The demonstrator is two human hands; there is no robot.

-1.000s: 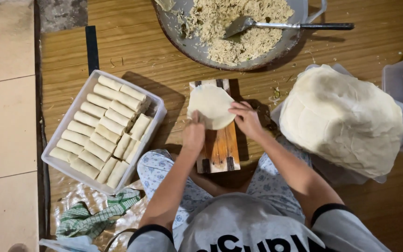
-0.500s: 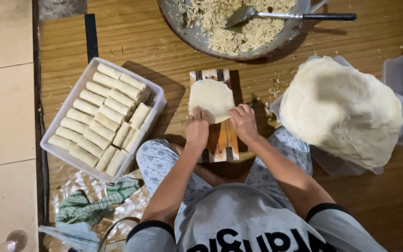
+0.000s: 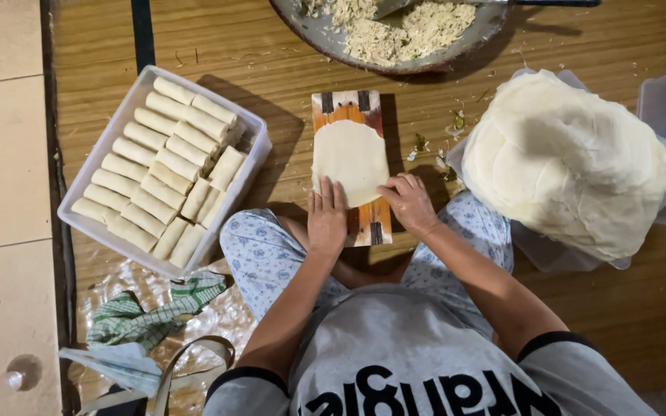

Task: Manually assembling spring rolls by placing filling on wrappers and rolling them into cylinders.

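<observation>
The left hand (image 3: pixel 327 217) lies flat and open, fingers together, its tips pressing the near edge of a wrapper (image 3: pixel 349 160); the right hand (image 3: pixel 408 202) is beside it, fingers curled loosely and resting on the same edge, gripping nothing that can be made out. The wrapper is a thin, pale, smooth round sheet of dough, spread flat on a small board (image 3: pixel 347 166) of orange-brown wood with dark marks at both ends, set lengthwise in front of the knees. To the left a white rectangular plastic tray (image 3: pixel 109 131) holds neat rows of pale rolls (image 3: pixel 165 174), slim cylinders packed side by side in several rows. To the right a thick stack (image 3: pixel 564 163) of the same soft, floury sheets sits on clear plastic, its top domed and slightly wrinkled. Beyond the board, a wide round metal bowl (image 3: pixel 325 42) holds a crumbly, shredded beige filling (image 3: pixel 402 32). Near the left knee a crumpled green-and-white cloth (image 3: pixel 148 312) lies on crinkled clear plastic. All of this rests on a woven mat (image 3: pixel 271 69) of warm brown straw, scattered with crumbs, with pale floor tiles (image 3: pixel 1 154) along its left side
</observation>
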